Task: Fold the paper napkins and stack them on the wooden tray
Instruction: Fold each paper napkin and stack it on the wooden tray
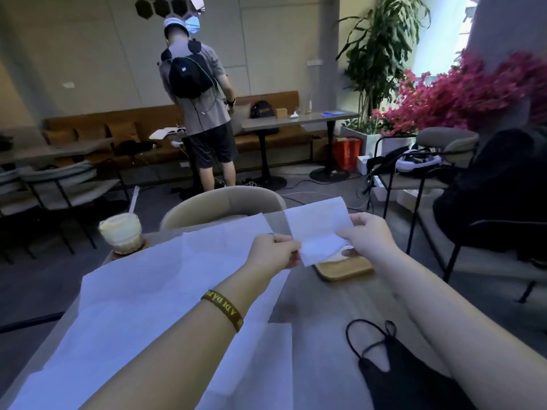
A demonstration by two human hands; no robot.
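A white folded paper napkin (318, 229) is held up in the air between both hands. My left hand (273, 253) pinches its lower left edge. My right hand (368, 235) grips its right side. Directly below the napkin lies the wooden tray (344, 269) on the table, with something white on it, mostly hidden by the napkin. Several large unfolded white napkins (165, 285) are spread over the left half of the table, under my left forearm.
An iced drink with a straw (121, 232) stands on a coaster at the table's far left corner. A black face mask (393, 368) lies near my right forearm. A beige chair (222, 205) faces me across the table. A person stands beyond it, back turned.
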